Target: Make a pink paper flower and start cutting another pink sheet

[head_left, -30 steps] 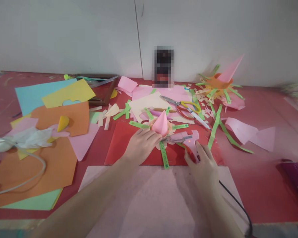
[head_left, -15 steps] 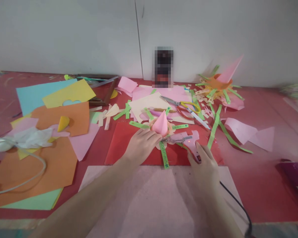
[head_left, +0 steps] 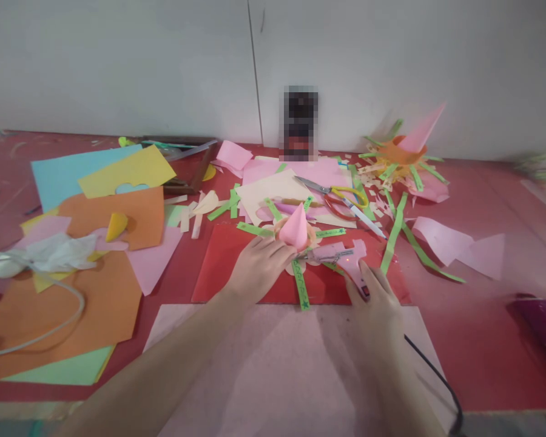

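A pink paper cone (head_left: 293, 228) stands upright at the middle of a paper flower with pale petals and green strips (head_left: 301, 285) that carry dark markings. My left hand (head_left: 260, 267) is closed at the cone's lower left edge, its fingertips gripping the flower there; the exact pinch is hidden. In my right hand (head_left: 377, 300) is a pink hot glue gun (head_left: 346, 258), held by its handle. The gun's nozzle points left at the base of the cone, close to my left fingertips. Beneath the flower lies a red sheet (head_left: 236, 288).
Scissors (head_left: 334, 193) and a white pen (head_left: 366, 220) lie behind the flower. A second paper flower with a cone (head_left: 403, 149) stands at back right. Coloured paper sheets (head_left: 104, 291) and a white cable (head_left: 73, 328) cover the left. The gun's black cord (head_left: 437, 370) trails at lower right.
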`<state>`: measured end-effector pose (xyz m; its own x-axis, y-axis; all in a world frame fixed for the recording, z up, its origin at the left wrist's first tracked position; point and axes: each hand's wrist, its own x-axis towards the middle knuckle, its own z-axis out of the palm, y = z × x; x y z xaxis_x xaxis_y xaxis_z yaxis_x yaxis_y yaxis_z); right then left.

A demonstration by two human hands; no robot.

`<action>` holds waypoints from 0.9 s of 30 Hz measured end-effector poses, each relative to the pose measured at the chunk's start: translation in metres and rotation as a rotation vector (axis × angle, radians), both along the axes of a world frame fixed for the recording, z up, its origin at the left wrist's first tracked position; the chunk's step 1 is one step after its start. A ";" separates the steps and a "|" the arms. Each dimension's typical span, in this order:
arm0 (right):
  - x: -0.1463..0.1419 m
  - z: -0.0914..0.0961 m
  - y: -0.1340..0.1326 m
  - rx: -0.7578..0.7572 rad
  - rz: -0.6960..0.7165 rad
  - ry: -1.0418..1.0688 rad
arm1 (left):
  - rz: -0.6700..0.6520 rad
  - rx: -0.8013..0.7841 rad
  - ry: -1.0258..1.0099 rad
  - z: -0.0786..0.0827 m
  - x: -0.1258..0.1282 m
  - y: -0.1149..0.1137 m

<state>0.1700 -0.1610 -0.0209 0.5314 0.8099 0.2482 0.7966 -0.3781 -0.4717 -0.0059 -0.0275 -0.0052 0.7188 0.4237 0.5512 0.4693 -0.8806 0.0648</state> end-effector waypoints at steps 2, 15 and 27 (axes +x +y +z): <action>-0.001 -0.001 0.001 -0.010 -0.030 -0.016 | 0.000 -0.004 0.002 0.000 0.000 0.000; -0.012 0.005 0.009 -0.143 -0.113 -0.084 | 0.004 0.080 0.000 0.003 0.002 -0.001; -0.012 0.005 0.009 -0.124 -0.116 -0.096 | -0.003 0.084 0.004 0.003 0.002 -0.001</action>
<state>0.1577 -0.1519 -0.0164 0.6020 0.7719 0.2045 0.7832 -0.5208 -0.3398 -0.0042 -0.0287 -0.0026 0.7223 0.3734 0.5822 0.4665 -0.8845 -0.0115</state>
